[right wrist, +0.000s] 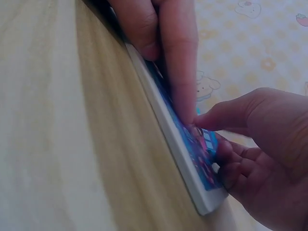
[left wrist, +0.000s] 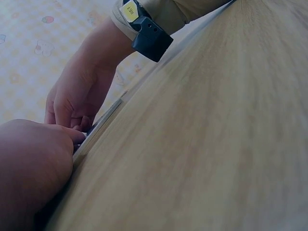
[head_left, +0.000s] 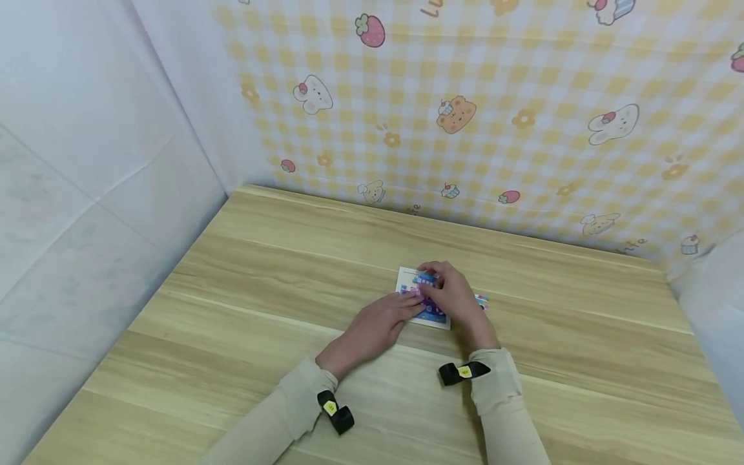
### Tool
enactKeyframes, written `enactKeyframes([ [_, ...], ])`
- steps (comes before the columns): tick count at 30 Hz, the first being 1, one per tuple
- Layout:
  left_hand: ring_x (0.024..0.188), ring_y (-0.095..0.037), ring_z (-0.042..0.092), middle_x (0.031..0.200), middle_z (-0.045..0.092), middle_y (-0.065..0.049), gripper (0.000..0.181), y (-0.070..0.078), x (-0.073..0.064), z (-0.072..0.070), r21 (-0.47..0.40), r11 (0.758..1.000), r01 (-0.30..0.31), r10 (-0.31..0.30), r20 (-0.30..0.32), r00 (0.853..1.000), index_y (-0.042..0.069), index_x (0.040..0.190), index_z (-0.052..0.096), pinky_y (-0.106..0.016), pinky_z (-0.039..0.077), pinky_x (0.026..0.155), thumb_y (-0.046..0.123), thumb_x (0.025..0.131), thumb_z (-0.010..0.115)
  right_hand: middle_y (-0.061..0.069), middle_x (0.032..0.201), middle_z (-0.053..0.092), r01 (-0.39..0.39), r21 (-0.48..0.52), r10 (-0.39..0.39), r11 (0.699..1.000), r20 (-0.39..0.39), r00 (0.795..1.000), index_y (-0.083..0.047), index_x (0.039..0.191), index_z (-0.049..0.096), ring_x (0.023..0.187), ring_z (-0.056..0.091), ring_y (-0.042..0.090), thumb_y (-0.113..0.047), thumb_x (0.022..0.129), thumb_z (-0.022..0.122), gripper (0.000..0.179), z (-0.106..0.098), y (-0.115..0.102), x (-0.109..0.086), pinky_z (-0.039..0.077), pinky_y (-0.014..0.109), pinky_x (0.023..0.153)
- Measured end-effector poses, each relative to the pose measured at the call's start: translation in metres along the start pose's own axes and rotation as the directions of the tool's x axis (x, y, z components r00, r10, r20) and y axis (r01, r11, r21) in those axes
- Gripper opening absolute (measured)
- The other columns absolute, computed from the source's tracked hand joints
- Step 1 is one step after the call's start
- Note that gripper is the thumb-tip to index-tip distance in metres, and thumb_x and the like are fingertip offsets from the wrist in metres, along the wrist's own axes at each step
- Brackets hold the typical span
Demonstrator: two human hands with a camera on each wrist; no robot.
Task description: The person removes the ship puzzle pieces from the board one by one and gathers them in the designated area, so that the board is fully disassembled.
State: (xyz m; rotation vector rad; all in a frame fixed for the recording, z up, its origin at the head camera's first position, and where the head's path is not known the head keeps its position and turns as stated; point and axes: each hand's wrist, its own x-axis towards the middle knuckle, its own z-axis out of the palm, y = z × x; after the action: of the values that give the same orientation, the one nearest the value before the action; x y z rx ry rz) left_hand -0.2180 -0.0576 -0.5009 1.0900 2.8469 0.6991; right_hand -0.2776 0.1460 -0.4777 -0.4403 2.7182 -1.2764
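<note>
A small jigsaw puzzle board (head_left: 401, 281) with a white border and a blue and purple picture lies flat on the table. My left hand (head_left: 378, 326) reaches over its left side, with extended fingers pressing on the picture. At the upper right, my right hand (head_left: 456, 297) pinches a blue puzzle piece (right wrist: 208, 138) between thumb and fingers, close against the board. The fingertips of both hands nearly meet in the right wrist view. Much of the picture is hidden beneath the hands. In the left wrist view, the left hand (left wrist: 33, 168) covers most of the board.
Loose colourful puzzle pieces (head_left: 482, 301) lie on the wooden table (head_left: 279, 271) just right of the right hand, partly hidden by it. A yellow checked cloth (head_left: 494, 155) hangs behind the table, and a white covering (head_left: 87, 194) stands on the left.
</note>
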Motion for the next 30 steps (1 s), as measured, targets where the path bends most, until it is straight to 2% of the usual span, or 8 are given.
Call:
enactKeyframes([
  [3,0.152,-0.013,0.032,0.162,0.04,0.003,0.042,0.0,0.0,0.001,0.0,1.0,-0.003,0.003,-0.004,1.0,0.013,0.152,0.051,-0.031,0.021,0.127,0.013,0.11,0.046,0.012,0.096,0.06,-0.004,0.007,0.004,1.0,-0.002,1.0,0.002,0.125,0.068,0.075,0.053,0.019,-0.006,0.1,0.066,0.027,-0.004,0.002,-0.001,0.046,0.027,0.063],
  [7,0.152,-0.014,0.033,0.162,0.041,0.003,0.043,0.0,0.0,0.001,0.003,1.0,-0.003,0.003,-0.007,1.0,0.013,0.153,0.051,-0.031,0.021,0.126,0.013,0.11,0.047,0.011,0.092,0.061,0.01,0.002,-0.01,1.0,-0.013,1.0,0.003,0.12,0.071,0.075,0.055,0.018,-0.005,0.1,0.065,0.022,-0.008,0.004,-0.002,0.047,0.026,0.062],
  [12,0.152,-0.014,0.032,0.162,0.041,0.003,0.043,0.001,0.0,0.0,0.001,1.0,-0.002,0.002,-0.005,1.0,0.013,0.153,0.051,-0.032,0.021,0.127,0.013,0.11,0.047,0.011,0.093,0.067,0.039,0.023,-0.039,0.999,-0.002,0.999,0.0,0.119,0.074,0.074,0.057,0.019,-0.005,0.1,0.065,0.022,-0.012,0.005,-0.002,0.048,0.025,0.062],
  [20,0.152,-0.014,0.032,0.162,0.04,0.003,0.043,0.004,0.002,0.001,-0.005,1.0,0.008,-0.008,0.006,1.0,0.015,0.154,0.05,-0.033,0.02,0.127,0.014,0.11,0.046,0.011,0.1,0.072,0.016,0.035,-0.016,0.999,-0.009,1.0,-0.002,0.121,0.074,0.083,0.061,0.02,-0.007,0.102,0.064,0.022,-0.019,0.008,-0.006,0.052,0.027,0.071],
  [25,0.153,-0.015,0.031,0.163,0.039,0.003,0.044,0.005,0.001,0.001,-0.018,1.0,0.011,-0.011,0.012,1.0,0.016,0.155,0.049,-0.034,0.021,0.127,0.015,0.11,0.047,0.011,0.099,0.072,0.021,0.048,-0.018,0.999,-0.057,0.998,-0.002,0.118,0.074,0.084,0.062,0.022,-0.011,0.102,0.066,0.02,-0.035,0.009,-0.014,0.052,0.025,0.071],
  [28,0.153,-0.014,0.031,0.163,0.039,0.004,0.044,0.005,-0.001,0.0,-0.016,1.0,0.02,-0.02,0.012,1.0,0.016,0.154,0.049,-0.035,0.022,0.127,0.016,0.11,0.048,0.012,0.1,0.072,0.017,0.06,-0.011,0.998,-0.095,0.995,-0.004,0.121,0.074,0.081,0.064,0.024,-0.014,0.103,0.066,0.023,-0.05,0.012,-0.023,0.053,0.025,0.064],
  [30,0.153,-0.014,0.031,0.163,0.039,0.005,0.044,0.004,-0.001,0.0,-0.018,1.0,0.022,-0.021,0.009,1.0,0.016,0.154,0.05,-0.034,0.022,0.127,0.015,0.11,0.048,0.014,0.099,0.073,0.014,0.067,-0.005,0.998,-0.125,0.992,-0.004,0.122,0.074,0.073,0.062,0.025,-0.016,0.104,0.066,0.024,-0.061,0.016,-0.032,0.051,0.025,0.057],
])
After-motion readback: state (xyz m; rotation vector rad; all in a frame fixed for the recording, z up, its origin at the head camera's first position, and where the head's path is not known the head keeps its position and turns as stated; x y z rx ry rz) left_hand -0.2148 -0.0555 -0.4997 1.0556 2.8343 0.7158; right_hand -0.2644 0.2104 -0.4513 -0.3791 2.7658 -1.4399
